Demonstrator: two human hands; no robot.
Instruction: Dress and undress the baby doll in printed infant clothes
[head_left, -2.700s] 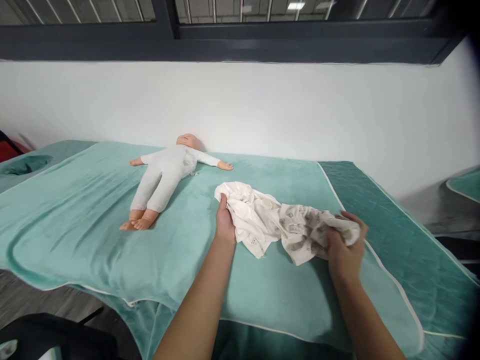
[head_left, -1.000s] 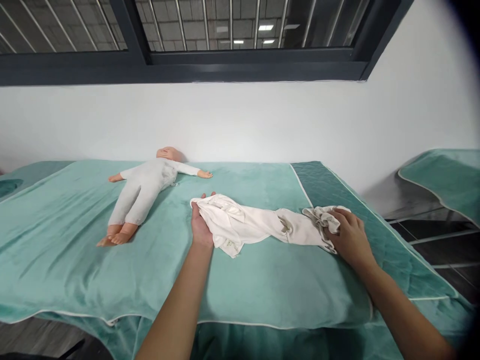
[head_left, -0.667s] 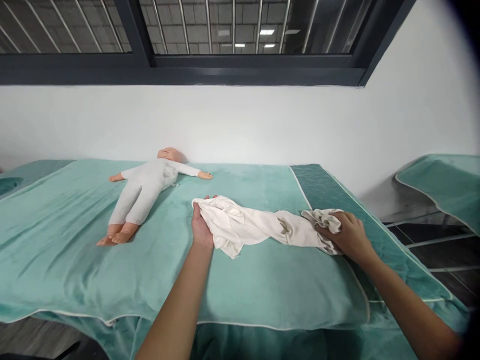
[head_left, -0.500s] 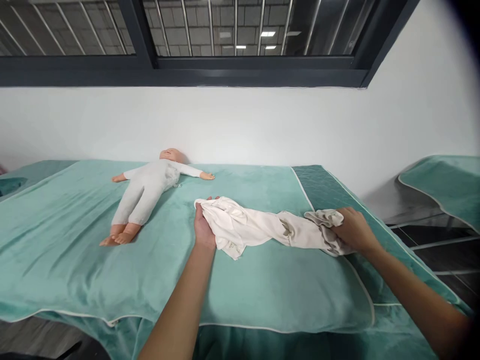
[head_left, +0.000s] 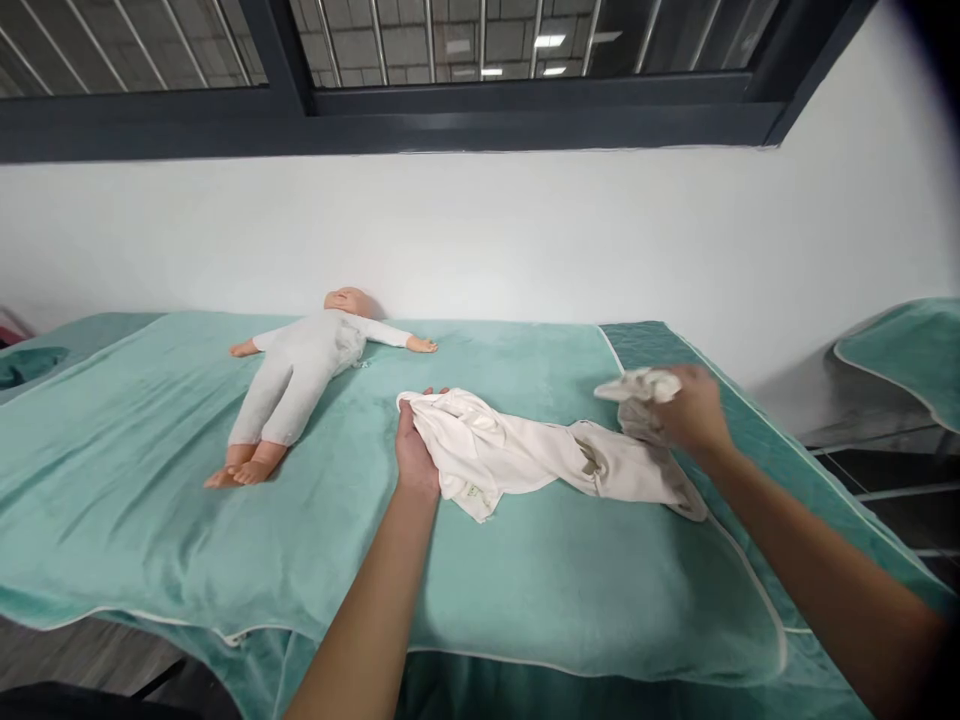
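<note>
A cream-white baby garment (head_left: 525, 452) lies stretched out sideways over the bed in front of me, crumpled, with a small printed mark near its lower left corner. My left hand (head_left: 418, 455) grips its left end, thumb on top and the other fingers partly hidden beneath the cloth. At the opposite end my right hand (head_left: 694, 410) is closed on a bunched part of the same garment, held above the bed. A baby doll (head_left: 300, 365) in a white bodysuit lies on its back to the left, arms spread, feet pointing towards me.
A teal plush cover (head_left: 150, 540) with pale piping drapes over the bed and its front edge. Behind stands a white wall (head_left: 525, 240) below a dark-framed window (head_left: 540, 125) with bars. Another teal-covered surface (head_left: 907, 350) is at far right.
My right hand has lifted its bunch of the garment up and slightly away from me. My left hand keeps its hold. The view has shifted a little.
</note>
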